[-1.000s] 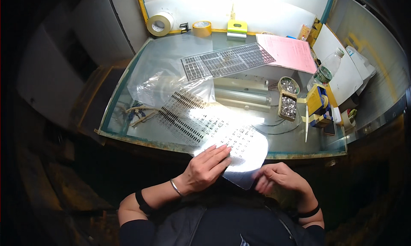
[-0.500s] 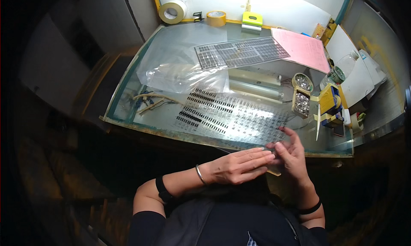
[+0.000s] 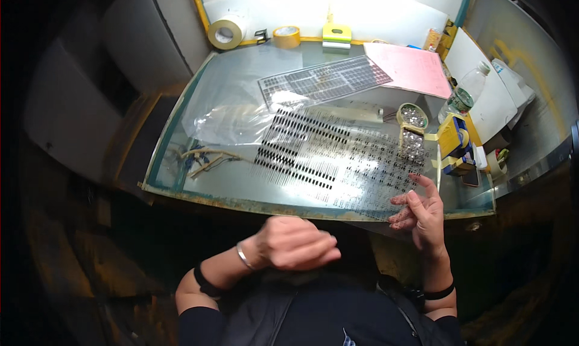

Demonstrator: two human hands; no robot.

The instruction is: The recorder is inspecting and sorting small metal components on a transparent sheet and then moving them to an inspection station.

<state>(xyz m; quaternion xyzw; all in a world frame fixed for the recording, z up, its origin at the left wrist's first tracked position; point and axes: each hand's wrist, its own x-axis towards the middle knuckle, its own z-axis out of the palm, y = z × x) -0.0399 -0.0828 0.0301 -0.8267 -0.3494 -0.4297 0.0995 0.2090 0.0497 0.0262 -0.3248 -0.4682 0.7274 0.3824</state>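
Observation:
A clear film sheet [image 3: 301,159] printed with rows of black marks spreads over the glass tabletop. Its near right corner is in my right hand [image 3: 425,219], the thumb on top and the fingers showing through the film beneath. My left hand [image 3: 298,243] is apart from the sheet, in front of the table's near edge. Its fingers are bent close together and slightly blurred; their undersides are hidden, so I cannot make out anything in them. Beyond the printed film lies a grey gridded sheet [image 3: 325,81], partly over a plain clear plastic sheet [image 3: 223,123].
Two joined small trays of shiny bits [image 3: 412,142] stand at the right, beside a blue-and-yellow tape dispenser [image 3: 455,138] and a clear bottle [image 3: 473,84]. Pink paper [image 3: 410,69], tape rolls [image 3: 286,37] and a yellow-green hole punch [image 3: 336,36] line the back. Twigs [image 3: 208,156] show at left.
My left hand has moved left, away from my right hand, and its fingers have curled. The printed film has shifted away from me and now overlaps the tubes and tray area. The view has shifted slightly.

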